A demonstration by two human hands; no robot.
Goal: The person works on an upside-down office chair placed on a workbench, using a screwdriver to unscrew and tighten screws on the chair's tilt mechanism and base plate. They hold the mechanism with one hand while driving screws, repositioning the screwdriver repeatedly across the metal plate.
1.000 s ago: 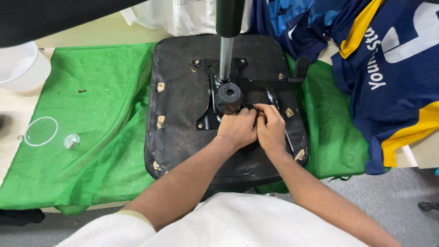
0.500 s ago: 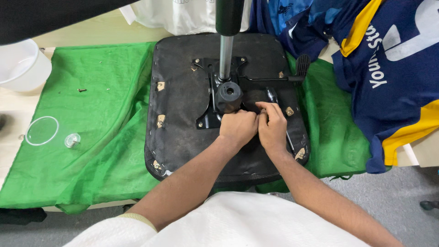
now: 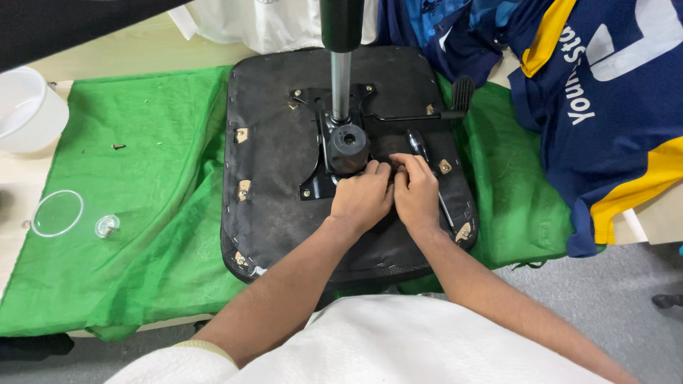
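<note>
Both hands (image 3: pixel 388 195) stay put; screwdriver (image 3: pixel 425 171) points toward the person.

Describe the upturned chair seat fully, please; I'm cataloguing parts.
The chair seat lies upside down on the green cloth, its black fabric underside worn, with small tan tabs near the edges. A black metal mechanism plate is bolted at centre, with a gas cylinder rising from it and a lever pointing right. The left hand and right hand rest on it.

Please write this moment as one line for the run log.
left hand: on black metal mechanism plate | right hand: beside left, touching same plate | black upturned seat base: on green cloth
</note>
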